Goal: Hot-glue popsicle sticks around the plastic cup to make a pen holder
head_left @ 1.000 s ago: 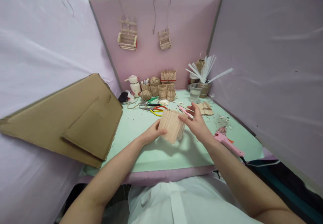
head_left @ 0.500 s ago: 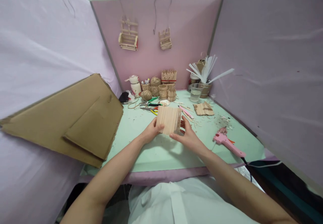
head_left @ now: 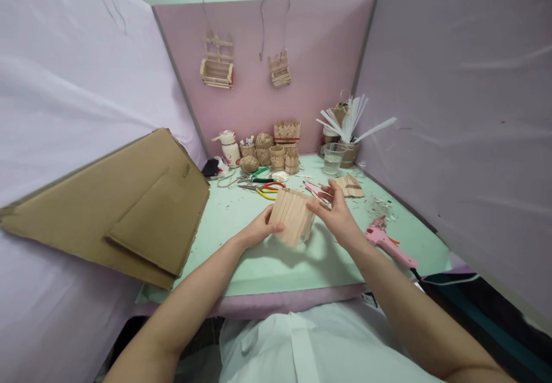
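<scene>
A pink back panel [head_left: 250, 107] and pale fabric side walls [head_left: 77, 84] enclose a mint-green tabletop [head_left: 259, 271]. On the panel hang two slatted wooden-stick holders, a larger one [head_left: 217, 84] on the left and a smaller one [head_left: 281, 77] to its right, with a bare wire hook [head_left: 262, 32] between them. Above the near middle of the tabletop, a wooden-stick box [head_left: 292, 217] is held tilted, its flat sticks lined up side by side. The left hand [head_left: 260, 229] has its grip closed on the box's left side, thumb across the front face. The right hand [head_left: 334, 210] has an open grip, fingers spread and curved at the box's upper right edge; whether a fingertip touches it is hard to tell. Just beyond that hand lies a pink cutter [head_left: 311, 187], partly hidden by the fingers, and past it a small panel of joined sticks [head_left: 351, 187]. Yellow-and-red-handled pliers [head_left: 264, 193] lie just behind the box. Along the back stand a white bottle [head_left: 230, 153], balls of twine [head_left: 249, 164], small stick-sided cups [head_left: 278, 157], a clear plastic cup [head_left: 332, 161] and a pot [head_left: 350, 156] of white strips [head_left: 351, 118]. A pink glue gun [head_left: 390, 248] lies on the right, near some scraps [head_left: 379, 206]; brown cardboard sheets [head_left: 142, 205] lean on the left.
</scene>
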The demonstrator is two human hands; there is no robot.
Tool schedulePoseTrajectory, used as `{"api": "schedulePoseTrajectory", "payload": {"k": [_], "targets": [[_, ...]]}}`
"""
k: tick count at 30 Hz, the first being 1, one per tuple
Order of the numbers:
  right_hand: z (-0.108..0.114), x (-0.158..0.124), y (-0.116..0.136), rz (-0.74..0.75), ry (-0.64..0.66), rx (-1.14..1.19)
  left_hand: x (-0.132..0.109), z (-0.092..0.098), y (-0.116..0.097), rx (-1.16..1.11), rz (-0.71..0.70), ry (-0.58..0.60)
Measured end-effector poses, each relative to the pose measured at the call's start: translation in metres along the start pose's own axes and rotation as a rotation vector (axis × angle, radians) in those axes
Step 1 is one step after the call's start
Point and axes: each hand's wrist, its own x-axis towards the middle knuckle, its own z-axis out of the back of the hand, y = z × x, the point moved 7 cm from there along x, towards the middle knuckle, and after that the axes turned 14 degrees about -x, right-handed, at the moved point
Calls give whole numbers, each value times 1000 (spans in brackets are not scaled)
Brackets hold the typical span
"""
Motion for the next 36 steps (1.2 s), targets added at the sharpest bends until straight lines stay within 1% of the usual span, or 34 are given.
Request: {"api": "schedulePoseTrajectory", "payload": {"k": [4,7,9,13,17,19,20,23,26,29,32,34,36], "targets": [[-22,-16,-14,-32,106,-26,1,6,1,-36,-19,-71],[-39,-30,-24,-48,200,-62,2,10,-3,-61,-56,-131],[-46,-37,-28,-44,262,-105,2,8,-7,-126,-65,-137],[-47,-40,-25,-1,355,-126,2,-1,-12,-276,-25,-100],[-43,-32,-12,86,399,66,2,-4,-11,-283,-7,-35],[-42,-30,-11,117,393,120,4,0,-9,-231,-7,-10],[-41,-30,-13,125,364,101,5,3,-9,-183,-12,-10],[-40,-33,-25,141,240,-74,10,15,-9,-19,-40,-36],[-44,-38,-39,116,198,-222,12,21,-13,90,-78,-29],[-46,-41,-45,84,192,-282,9,16,-19,132,-137,46],[-46,-41,-44,88,192,-310,3,9,-21,160,-173,100],[-46,-41,-43,91,190,-316,0,5,-21,185,-186,80],[-46,-41,-43,93,190,-321,-1,3,-21,172,-200,32]]}}
